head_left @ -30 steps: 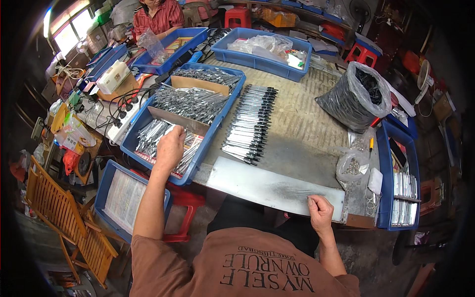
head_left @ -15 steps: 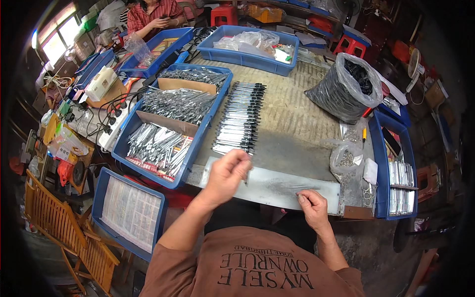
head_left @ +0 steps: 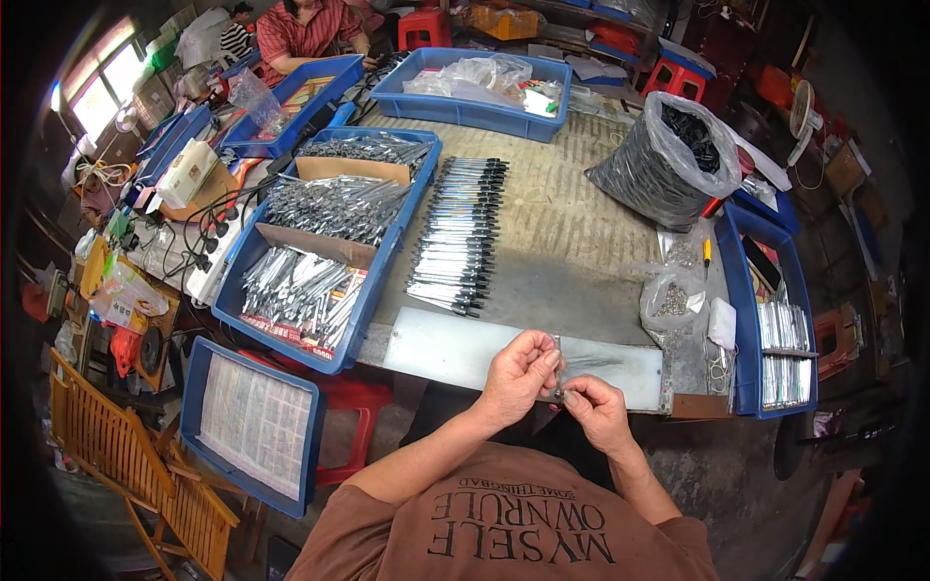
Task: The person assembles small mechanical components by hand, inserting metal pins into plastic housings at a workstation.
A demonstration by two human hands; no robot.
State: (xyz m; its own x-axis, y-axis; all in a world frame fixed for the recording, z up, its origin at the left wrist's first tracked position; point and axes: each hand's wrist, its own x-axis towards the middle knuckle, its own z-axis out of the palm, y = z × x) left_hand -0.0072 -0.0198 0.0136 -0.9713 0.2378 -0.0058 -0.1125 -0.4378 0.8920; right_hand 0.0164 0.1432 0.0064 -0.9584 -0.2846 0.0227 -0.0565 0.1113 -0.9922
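Note:
My left hand (head_left: 523, 376) pinches a slim silvery piece (head_left: 557, 349) upright between thumb and fingers; much of it is hidden. Close beside it, my right hand (head_left: 597, 411) is closed, its fingertips meeting at the lower end of that piece; what they hold is too small to tell. Both hands are over the front edge of a pale smooth plate (head_left: 446, 346) along the table front. Beyond the plate lies a long column of silver pens (head_left: 455, 232) with black ends, set side by side.
To the left stands a blue divided tray (head_left: 386, 276) of silvery pen parts. A grey bag (head_left: 649, 179) of black parts and a small clear bag (head_left: 671, 302) sit to the right, beside a blue bin (head_left: 741, 373). Another person (head_left: 300, 39) sits at the far left.
My left hand has moved right and down from near the pens, bringing the slim piece to my right hand. The right hand has shifted slightly left, and the hands now meet.

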